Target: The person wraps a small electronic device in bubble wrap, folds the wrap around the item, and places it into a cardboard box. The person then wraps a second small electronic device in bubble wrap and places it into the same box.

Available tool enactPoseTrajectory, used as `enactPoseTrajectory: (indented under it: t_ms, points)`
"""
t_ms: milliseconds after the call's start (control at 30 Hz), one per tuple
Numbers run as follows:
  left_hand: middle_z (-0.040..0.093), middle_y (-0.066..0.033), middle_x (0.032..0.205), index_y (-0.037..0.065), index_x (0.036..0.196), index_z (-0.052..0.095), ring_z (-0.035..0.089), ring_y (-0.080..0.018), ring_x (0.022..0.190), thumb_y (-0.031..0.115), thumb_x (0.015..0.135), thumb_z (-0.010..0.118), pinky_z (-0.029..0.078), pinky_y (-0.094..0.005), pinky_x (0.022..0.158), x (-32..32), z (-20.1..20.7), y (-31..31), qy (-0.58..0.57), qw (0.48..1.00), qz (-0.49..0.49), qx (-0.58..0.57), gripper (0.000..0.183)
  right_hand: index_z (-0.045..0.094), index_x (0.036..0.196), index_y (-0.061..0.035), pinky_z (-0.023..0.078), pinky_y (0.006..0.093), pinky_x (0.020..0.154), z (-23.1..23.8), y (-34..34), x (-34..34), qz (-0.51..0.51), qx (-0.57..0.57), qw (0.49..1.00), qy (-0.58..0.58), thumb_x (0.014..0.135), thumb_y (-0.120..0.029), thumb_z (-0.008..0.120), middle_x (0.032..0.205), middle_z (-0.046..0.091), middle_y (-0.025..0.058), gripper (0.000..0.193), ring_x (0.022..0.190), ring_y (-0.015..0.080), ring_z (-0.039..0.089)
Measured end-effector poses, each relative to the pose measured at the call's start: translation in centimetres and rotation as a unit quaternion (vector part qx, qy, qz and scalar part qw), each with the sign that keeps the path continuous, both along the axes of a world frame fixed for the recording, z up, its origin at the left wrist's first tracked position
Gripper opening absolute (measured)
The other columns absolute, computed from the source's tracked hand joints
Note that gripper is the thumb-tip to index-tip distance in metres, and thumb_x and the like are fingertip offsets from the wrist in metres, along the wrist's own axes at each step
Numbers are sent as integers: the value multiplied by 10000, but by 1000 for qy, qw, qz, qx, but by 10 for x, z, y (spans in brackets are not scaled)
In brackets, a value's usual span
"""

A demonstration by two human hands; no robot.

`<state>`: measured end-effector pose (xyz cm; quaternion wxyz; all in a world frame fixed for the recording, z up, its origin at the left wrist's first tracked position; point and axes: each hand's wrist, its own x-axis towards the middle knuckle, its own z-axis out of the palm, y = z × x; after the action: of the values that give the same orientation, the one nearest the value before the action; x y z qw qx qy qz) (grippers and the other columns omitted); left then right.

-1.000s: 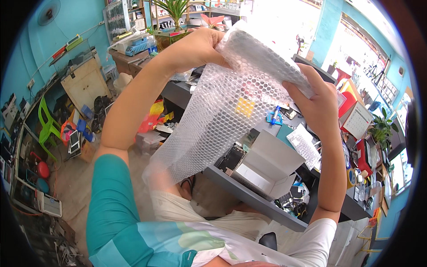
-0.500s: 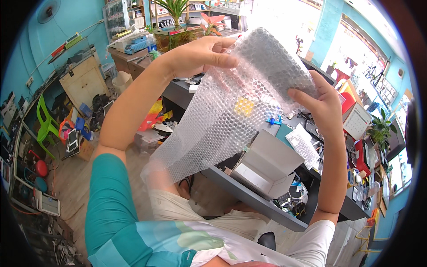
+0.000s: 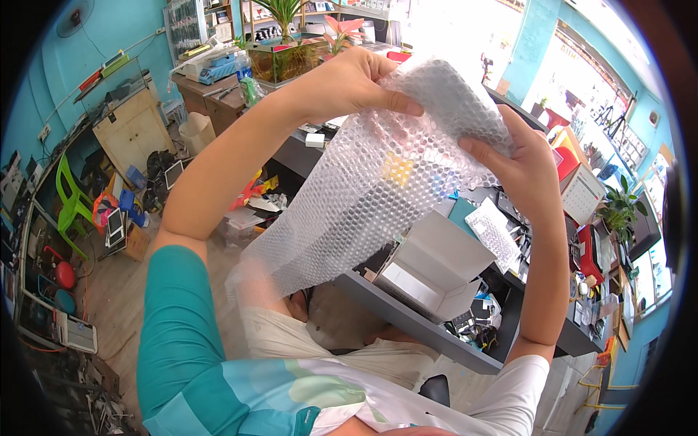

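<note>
Clear bubble wrap (image 3: 327, 203) is held up in front of me between both hands. At its upper end it is rolled into a thick greyish bundle (image 3: 454, 94); whether anything lies inside I cannot make out. My left hand (image 3: 363, 83) grips the bundle's left side, thumb on the near face and fingers hidden behind. On the other end my right hand (image 3: 520, 156) is closed, its thumb pressed against the layers. The loose tail of the sheet hangs down to the lower left, over my leg.
Below the wrap, an open white cardboard box (image 3: 429, 272) sits over a grey desk drawer (image 3: 392, 309) with mixed small parts. A sheet of white keys (image 3: 494, 232) lies on the desk. A green chair (image 3: 69, 203) stands at left, a fish tank (image 3: 283, 62) at the back.
My left hand has shifted slightly right along the bundle, and the bundle has tilted and turned a little. The right thumb has moved slightly left. The hanging sheet sways a little.
</note>
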<state>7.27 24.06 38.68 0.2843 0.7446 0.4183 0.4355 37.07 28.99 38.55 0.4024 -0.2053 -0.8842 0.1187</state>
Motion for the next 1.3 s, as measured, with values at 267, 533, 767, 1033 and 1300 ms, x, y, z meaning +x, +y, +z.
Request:
enactPoseTrajectory:
  t_ms: [267,533,767,1033,1300]
  points:
    - [795,-113,1076,-35,1216,734,769,-163,931,162,935,822,631,-324,835,-5,-6,-2,-29,998,-5,-51,354,705,1326,-152,599,349,680,-21,-14,-9,-114,279,953,-8,886,-113,782,1027,794,147,448,846,258,787]
    - [794,-79,1067,-30,1144,768,754,-139,897,45,929,767,638,-337,827,-10,-30,16,-34,998,60,-2,227,726,1380,-156,637,320,801,-55,-16,-27,-188,455,870,17,913,-75,724,1225,779,132,474,1035,252,788]
    - [749,-95,1224,-27,1316,684,733,-139,1017,98,966,758,622,-337,886,-3,-40,15,-31,998,54,20,379,720,1405,-174,625,347,877,-73,-7,-32,-240,523,818,0,995,-185,673,1299,753,156,413,1064,303,777]
    - [717,-95,1280,-39,1446,566,692,-164,1187,96,1068,551,555,-338,1052,-8,-34,-12,-140,980,-81,-117,402,732,1385,-171,627,356,912,-70,1,-31,-254,525,813,13,957,-104,710,1281,767,131,434,1113,284,772]
    - [657,-113,1417,-38,1524,487,672,-157,1224,122,980,747,601,-355,1001,-1,-34,-10,-114,988,-88,-50,624,680,1454,-166,579,463,1027,-75,-7,-38,-281,521,806,-4,962,-83,657,1444,678,162,499,1291,342,688]
